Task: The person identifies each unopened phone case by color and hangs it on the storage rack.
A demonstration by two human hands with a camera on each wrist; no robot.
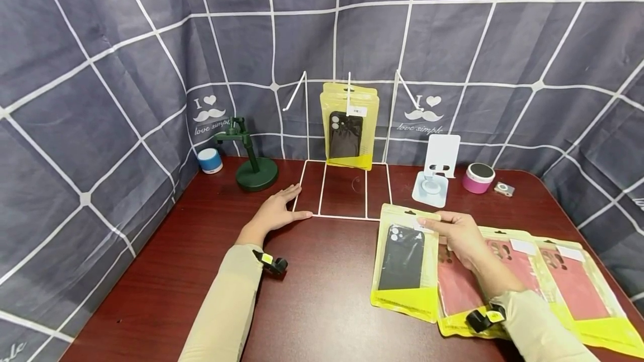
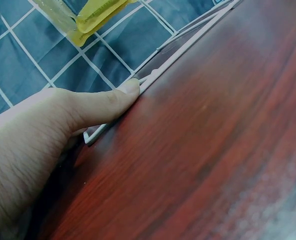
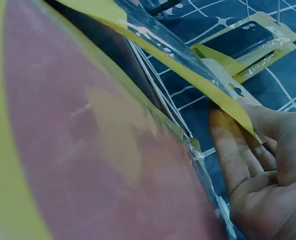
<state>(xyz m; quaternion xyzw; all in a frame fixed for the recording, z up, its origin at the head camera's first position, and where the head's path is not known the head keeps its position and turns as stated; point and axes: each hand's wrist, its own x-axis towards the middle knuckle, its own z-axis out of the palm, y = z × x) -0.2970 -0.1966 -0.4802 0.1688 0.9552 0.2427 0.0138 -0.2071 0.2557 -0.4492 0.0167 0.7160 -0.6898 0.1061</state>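
At the far left of the head view a small blue speaker (image 1: 209, 160) and a green stand (image 1: 250, 161) sit by the cloth backdrop (image 1: 100, 71), near the desk's (image 1: 322, 295) left rear edge. The left hand (image 1: 278, 211) lies flat just right of them, fingers straight, its grip open and holding nothing. The left wrist view adds what the head view cannot resolve: the thumb (image 2: 105, 102) presses against the front left corner of the white wire rack (image 1: 345, 189). Packaged cases (image 1: 349, 124) hang on the rack's middle hook.

Between the two forearms the dark red desk is bare down to the near edge, the widest open room.

Right of centre, the right hand (image 1: 455, 233) pinches the top edge of a yellow pouch with a black case (image 1: 405, 261), which lies partly over the red-case pouches (image 1: 553, 284). The right wrist view shows that edge lifted, fingers (image 3: 238, 150) beneath it and thumb above; the head view makes the pouch look flat. The red pouches reach the desk's right front edge. Behind them stand a white phone holder (image 1: 436, 169), a pink speaker (image 1: 478, 177) and a small silver device (image 1: 504, 189).
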